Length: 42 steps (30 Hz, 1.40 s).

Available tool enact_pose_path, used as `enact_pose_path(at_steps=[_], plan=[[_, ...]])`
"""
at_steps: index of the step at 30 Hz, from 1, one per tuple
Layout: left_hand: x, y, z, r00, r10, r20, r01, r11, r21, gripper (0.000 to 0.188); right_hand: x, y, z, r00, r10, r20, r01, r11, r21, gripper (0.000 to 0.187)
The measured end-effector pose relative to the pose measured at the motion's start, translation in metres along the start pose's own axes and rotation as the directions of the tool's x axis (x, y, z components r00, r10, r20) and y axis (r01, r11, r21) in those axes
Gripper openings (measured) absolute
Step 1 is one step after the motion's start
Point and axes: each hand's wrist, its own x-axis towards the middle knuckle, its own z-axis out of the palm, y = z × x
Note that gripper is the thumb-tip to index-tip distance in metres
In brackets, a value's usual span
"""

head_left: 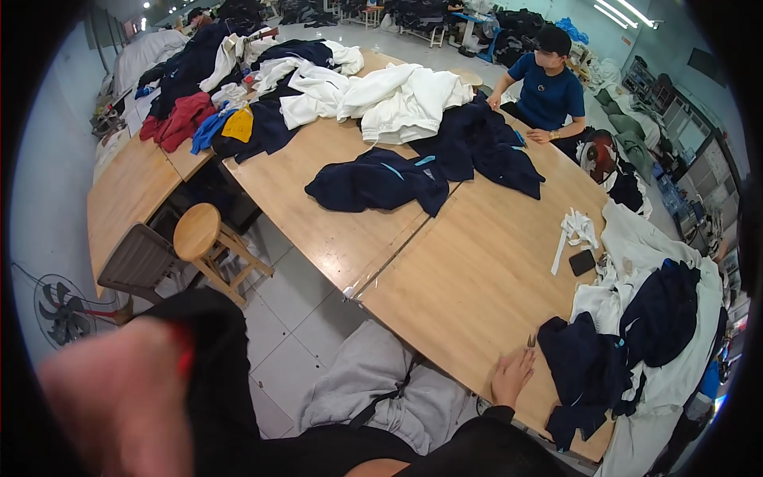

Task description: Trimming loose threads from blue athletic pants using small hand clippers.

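My right hand [513, 380] rests on the near right part of the wooden table [453, 286]. Two small pointed blades of what look like thread snips [531, 341] stick out past its fingers; the grip is mostly hidden. Just right of this hand lies a crumpled navy garment [584, 362]. My left hand [119, 389] is raised close at the lower left, badly smeared by motion, so its fingers cannot be made out. A red patch [184, 350] shows beside it, against my black sleeve.
White garments [405, 99] and navy garments [381, 181] are heaped across the table's far side. White strips [578, 230] and a small black square object [582, 262] lie at the right. A wooden stool [199, 230] and fan [62, 306] stand left. A co-worker [548, 91] is at the far edge.
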Motion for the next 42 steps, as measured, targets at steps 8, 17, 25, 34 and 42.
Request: enact_pose_path(at_steps=[8,17,25,34,42], plan=[[-0.315,0.072,-0.102,-0.057,-0.935,0.350,0.401,0.300,0.866,0.054,-0.019,-0.053,0.015,0.964,-0.146,-0.224,0.151,0.988,0.007,0.063],[-0.455,0.029,-0.241,-0.761,-0.563,-0.322,-0.416,0.042,0.909,0.076,-0.012,-0.053,0.022,0.935,-0.173,-0.310,0.193,0.981,0.035,0.056],[-0.453,0.055,-0.220,-0.604,-0.791,-0.099,-0.212,0.040,0.976,0.066,-0.011,-0.045,0.019,0.931,-0.146,-0.334,0.159,0.987,0.012,0.054],[-0.428,0.015,-0.101,-0.444,-0.878,0.178,0.408,-0.021,0.913,0.033,-0.018,-0.043,0.017,0.934,-0.134,-0.331,0.156,0.987,0.038,0.055],[-0.279,-0.009,0.076,-0.481,-0.849,0.218,0.857,-0.508,-0.088,0.023,-0.013,-0.033,0.033,0.916,-0.047,-0.399,0.058,0.998,0.014,0.062]])
